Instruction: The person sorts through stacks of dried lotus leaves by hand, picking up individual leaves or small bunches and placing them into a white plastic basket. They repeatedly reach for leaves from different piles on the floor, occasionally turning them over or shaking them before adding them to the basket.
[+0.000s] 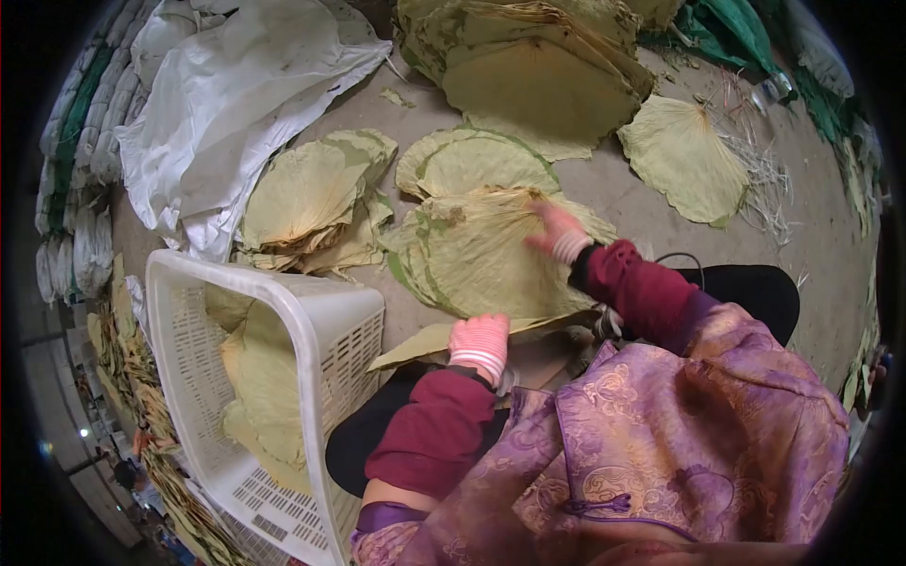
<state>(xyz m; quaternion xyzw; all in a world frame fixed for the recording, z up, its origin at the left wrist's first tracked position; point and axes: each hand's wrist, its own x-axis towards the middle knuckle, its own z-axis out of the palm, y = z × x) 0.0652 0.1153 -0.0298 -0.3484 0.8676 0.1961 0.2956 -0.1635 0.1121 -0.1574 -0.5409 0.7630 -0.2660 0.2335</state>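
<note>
My left hand (pixel 479 341), in a pink-and-white striped glove, is closed on the edge of a folded dried lotus leaf (pixel 415 347) close to my lap. Over a pile of flat dried lotus leaves (pixel 491 250) on the floor ahead, my right hand (pixel 559 231) has its fingers apart, slightly blurred, near the pile's brownish centre. Another leaf (pixel 486 162) shows behind that pile. To the left stands a white plastic basket (pixel 354 330), tipped on its side, with leaves (pixel 269 396) inside it.
A second leaf stack (pixel 307 193) lies left of the pile, beside a white plastic sheet (pixel 226 104). A tall leaf stack (pixel 538 85) stands at the back. At right are a single leaf (pixel 687 160) and white strings (pixel 760 179). Bundled sacks line the left edge.
</note>
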